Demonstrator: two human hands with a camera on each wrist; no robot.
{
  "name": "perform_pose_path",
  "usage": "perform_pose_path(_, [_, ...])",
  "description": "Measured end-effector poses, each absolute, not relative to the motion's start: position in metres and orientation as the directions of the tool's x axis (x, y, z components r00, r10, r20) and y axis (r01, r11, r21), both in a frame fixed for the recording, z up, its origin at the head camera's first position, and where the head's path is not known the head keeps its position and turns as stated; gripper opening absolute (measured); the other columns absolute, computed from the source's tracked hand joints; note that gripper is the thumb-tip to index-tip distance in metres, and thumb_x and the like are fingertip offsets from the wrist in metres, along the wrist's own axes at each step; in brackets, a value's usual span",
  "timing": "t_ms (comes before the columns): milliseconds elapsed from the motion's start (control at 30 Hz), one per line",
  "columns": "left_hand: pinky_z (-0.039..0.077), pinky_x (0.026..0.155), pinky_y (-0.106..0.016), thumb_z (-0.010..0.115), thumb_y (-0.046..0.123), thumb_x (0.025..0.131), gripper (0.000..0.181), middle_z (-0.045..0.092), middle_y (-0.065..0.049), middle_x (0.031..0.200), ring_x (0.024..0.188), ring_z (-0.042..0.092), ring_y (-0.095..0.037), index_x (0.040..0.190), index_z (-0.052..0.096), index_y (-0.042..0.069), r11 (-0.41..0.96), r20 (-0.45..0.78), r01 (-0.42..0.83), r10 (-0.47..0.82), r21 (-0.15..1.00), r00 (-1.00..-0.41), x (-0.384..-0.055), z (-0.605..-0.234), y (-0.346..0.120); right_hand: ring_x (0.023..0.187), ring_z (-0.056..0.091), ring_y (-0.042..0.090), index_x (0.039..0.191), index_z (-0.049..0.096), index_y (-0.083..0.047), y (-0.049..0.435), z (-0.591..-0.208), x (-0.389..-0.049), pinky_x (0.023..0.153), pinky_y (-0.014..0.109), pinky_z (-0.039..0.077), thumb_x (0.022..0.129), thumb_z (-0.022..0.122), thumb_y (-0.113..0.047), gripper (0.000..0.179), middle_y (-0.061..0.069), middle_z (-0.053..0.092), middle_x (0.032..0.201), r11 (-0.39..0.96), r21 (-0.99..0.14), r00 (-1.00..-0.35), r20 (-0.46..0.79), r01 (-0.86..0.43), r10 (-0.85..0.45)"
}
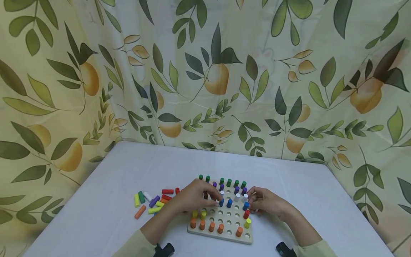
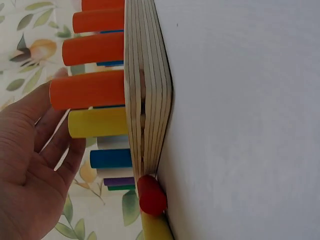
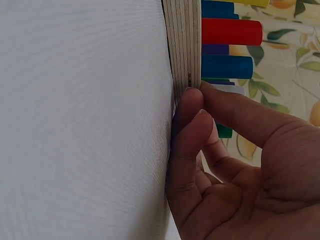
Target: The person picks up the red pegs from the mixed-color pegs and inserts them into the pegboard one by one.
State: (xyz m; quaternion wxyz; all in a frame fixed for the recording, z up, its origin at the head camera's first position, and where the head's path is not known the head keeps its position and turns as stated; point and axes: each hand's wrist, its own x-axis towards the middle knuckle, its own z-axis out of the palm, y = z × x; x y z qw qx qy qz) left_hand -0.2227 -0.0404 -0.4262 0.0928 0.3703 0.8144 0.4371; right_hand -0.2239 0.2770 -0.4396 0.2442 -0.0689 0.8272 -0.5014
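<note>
A wooden pegboard (image 1: 218, 234) lies on the table, with coloured pegs upright in rows. Above its middle, my left hand (image 1: 194, 195) reaches in from the left and pinches a blue peg (image 1: 221, 202) between thumb and fingers. Another blue peg (image 1: 229, 203) stands just right of it. In the left wrist view, orange pegs (image 2: 87, 90) and a yellow peg partly cover the left fingertips. My right hand (image 1: 268, 202) holds the board's right edge; in the right wrist view its thumb and curled fingers meet at the layered edge (image 3: 185, 45), near a blue peg (image 3: 227, 66).
Loose pegs lie left of the board, among them an orange peg (image 1: 140, 212), a purple peg (image 1: 154, 201) and a red peg (image 1: 167, 191). The white table (image 1: 106, 200) meets a leaf-and-fruit patterned curtain (image 1: 205, 117) behind and at both sides.
</note>
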Motion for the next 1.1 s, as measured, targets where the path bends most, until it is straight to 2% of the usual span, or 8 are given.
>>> perform_pose_path(333, [0.055,0.079,-0.024,0.081,0.014,0.092,0.010,0.073,0.013,0.092,0.085,0.064,-0.003,0.102,0.081,0.012,0.339,0.202,0.545,0.678,0.767,-0.706,-0.230,-0.426,-0.057,0.082,0.062,0.025,0.120,0.055,-0.001,0.278,-0.440,-0.225,0.068,0.035,0.052,0.091,0.066,0.002,0.031,0.012,0.059,0.096,0.480,-0.865,-0.868,-0.343,0.144,-0.359])
perform_pose_path(500, [0.055,0.079,-0.029,0.080,0.014,0.093,0.011,0.075,0.011,0.096,0.087,0.064,-0.008,0.104,0.081,0.012,0.341,0.184,0.507,0.659,0.792,-0.730,-0.233,-0.421,-0.072,0.082,0.062,0.025,0.120,0.055,-0.001,0.279,-0.438,-0.224,0.067,0.035,0.052,0.092,0.066,0.001,0.030,0.012,0.059,0.096,0.482,-0.865,-0.871,-0.339,0.140,-0.356])
perform_pose_path(667, [0.055,0.081,-0.034,0.079,0.016,0.094,0.011,0.075,0.007,0.097,0.087,0.063,-0.010,0.104,0.081,0.013,0.356,0.202,0.524,0.645,0.774,-0.737,-0.238,-0.423,-0.087,0.082,0.062,0.025,0.120,0.055,-0.001,0.279,-0.438,-0.225,0.067,0.035,0.052,0.091,0.066,0.001,0.031,0.012,0.059,0.096,0.482,-0.864,-0.871,-0.342,0.144,-0.353])
perform_pose_path(933, [0.056,0.082,-0.033,0.079,0.016,0.095,0.011,0.074,0.012,0.097,0.087,0.065,-0.013,0.105,0.081,0.014,0.406,0.154,0.474,0.611,0.781,-0.777,-0.242,-0.422,-0.109,0.083,0.062,0.026,0.121,0.055,-0.001,0.277,-0.440,-0.226,0.067,0.035,0.053,0.089,0.067,0.002,0.034,0.012,0.060,0.096,0.474,-0.869,-0.866,-0.342,0.143,-0.366])
perform_pose_path(1100, [0.056,0.084,-0.031,0.078,0.016,0.095,0.012,0.073,0.013,0.099,0.093,0.066,-0.013,0.107,0.081,0.015,0.441,0.118,0.442,0.592,0.781,-0.798,-0.248,-0.422,-0.124,0.082,0.062,0.026,0.121,0.055,-0.001,0.277,-0.440,-0.226,0.067,0.034,0.052,0.089,0.067,0.002,0.033,0.012,0.059,0.096,0.480,-0.865,-0.864,-0.347,0.145,-0.366])
